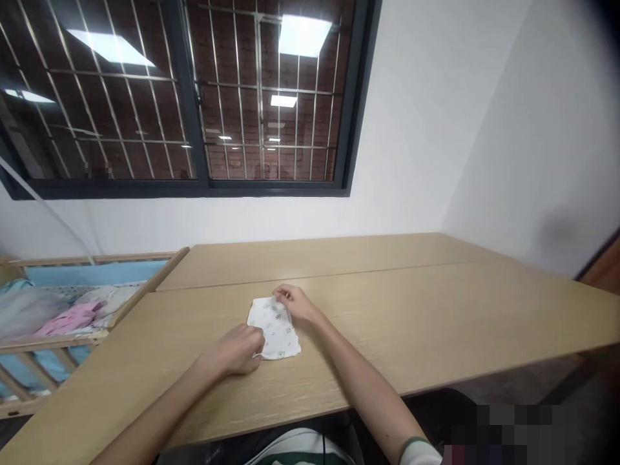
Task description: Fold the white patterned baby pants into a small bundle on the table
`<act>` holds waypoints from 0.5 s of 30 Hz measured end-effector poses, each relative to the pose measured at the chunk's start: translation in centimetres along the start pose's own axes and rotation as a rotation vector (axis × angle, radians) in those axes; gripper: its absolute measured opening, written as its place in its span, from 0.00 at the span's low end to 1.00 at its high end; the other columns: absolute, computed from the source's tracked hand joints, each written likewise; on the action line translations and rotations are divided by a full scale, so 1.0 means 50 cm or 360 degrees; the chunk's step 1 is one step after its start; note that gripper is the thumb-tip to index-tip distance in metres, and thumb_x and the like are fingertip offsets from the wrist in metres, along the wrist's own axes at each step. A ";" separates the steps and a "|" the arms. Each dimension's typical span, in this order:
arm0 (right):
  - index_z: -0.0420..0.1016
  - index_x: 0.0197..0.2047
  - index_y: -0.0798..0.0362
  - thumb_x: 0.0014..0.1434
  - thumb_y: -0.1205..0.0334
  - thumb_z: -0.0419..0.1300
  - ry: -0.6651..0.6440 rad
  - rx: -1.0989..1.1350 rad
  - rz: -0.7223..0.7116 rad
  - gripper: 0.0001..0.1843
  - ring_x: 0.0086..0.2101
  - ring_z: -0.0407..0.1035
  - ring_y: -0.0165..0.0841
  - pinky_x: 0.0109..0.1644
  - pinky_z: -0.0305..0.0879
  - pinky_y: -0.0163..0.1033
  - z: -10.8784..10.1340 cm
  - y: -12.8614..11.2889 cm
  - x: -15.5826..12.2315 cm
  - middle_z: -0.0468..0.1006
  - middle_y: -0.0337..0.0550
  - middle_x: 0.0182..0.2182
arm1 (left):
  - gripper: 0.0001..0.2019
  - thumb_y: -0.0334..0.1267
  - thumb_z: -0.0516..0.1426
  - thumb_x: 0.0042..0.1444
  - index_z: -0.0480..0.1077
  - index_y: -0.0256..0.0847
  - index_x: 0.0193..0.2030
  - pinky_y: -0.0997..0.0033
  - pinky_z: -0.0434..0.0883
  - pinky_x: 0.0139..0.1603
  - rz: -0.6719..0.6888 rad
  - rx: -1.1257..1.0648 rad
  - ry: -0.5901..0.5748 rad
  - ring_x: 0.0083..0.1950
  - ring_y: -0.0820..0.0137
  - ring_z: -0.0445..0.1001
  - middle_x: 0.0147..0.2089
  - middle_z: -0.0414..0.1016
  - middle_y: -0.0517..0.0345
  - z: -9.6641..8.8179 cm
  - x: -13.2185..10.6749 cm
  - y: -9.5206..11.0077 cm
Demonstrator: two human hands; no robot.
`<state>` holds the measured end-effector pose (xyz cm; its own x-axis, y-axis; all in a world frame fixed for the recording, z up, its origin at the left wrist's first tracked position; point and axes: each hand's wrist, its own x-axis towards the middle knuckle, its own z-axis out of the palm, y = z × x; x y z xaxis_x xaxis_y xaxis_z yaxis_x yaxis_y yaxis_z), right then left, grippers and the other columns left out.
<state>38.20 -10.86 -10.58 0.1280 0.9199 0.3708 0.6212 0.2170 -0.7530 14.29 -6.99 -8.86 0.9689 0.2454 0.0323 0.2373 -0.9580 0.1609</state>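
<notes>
A small white folded cloth (277,329) with a faint printed pattern lies flat on the wooden table (436,310). My left hand (239,350) rests at its near left edge, fingers curled and pinching the fabric. My right hand (294,302) sits on the cloth's far right corner, fingers bent and pressed onto it. Both forearms reach in from the bottom of the view.
A wooden crib (72,310) with blue lining and pink and white clothes stands to the left of the table. A barred window (184,97) fills the wall behind. White walls meet at the right corner.
</notes>
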 end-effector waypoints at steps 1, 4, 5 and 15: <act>0.79 0.43 0.56 0.66 0.53 0.56 -0.0099 0.0109 0.0031 0.16 0.42 0.73 0.38 0.50 0.68 0.45 -0.009 -0.002 -0.003 0.80 0.49 0.43 | 0.06 0.33 0.57 0.49 0.75 0.42 0.33 0.65 0.66 0.38 -0.0023 -0.0028 -0.0013 0.40 0.57 0.76 0.38 0.79 0.49 -0.001 0.007 -0.004; 0.80 0.44 0.56 0.60 0.47 0.64 -0.0460 0.0357 0.0072 0.20 0.41 0.74 0.37 0.48 0.69 0.42 -0.041 -0.017 -0.017 0.82 0.49 0.41 | 0.06 0.33 0.56 0.46 0.74 0.43 0.31 0.68 0.61 0.31 -0.0119 -0.0304 0.0011 0.33 0.62 0.73 0.33 0.78 0.54 -0.005 0.027 -0.027; 0.81 0.46 0.56 0.57 0.46 0.66 -0.0594 0.0424 0.0097 0.22 0.42 0.75 0.37 0.48 0.69 0.42 -0.053 -0.024 -0.022 0.82 0.49 0.42 | 0.06 0.34 0.57 0.46 0.74 0.43 0.31 0.69 0.62 0.31 -0.0147 -0.0460 0.0063 0.32 0.63 0.73 0.33 0.77 0.56 -0.007 0.034 -0.037; 0.82 0.39 0.55 0.42 0.46 0.75 -0.0975 0.0297 0.0182 0.25 0.32 0.71 0.32 0.34 0.65 0.33 -0.083 -0.038 -0.039 0.80 0.39 0.33 | 0.15 0.48 0.54 0.58 0.72 0.38 0.38 0.72 0.64 0.31 -0.0300 -0.1072 0.0495 0.32 0.68 0.71 0.32 0.76 0.58 0.005 0.058 -0.094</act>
<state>39.96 -14.45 -7.61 -0.3128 0.9483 -0.0530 0.4780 0.1089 -0.8716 16.02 -1.81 -9.76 0.8283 0.5215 0.2048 0.2056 -0.6229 0.7548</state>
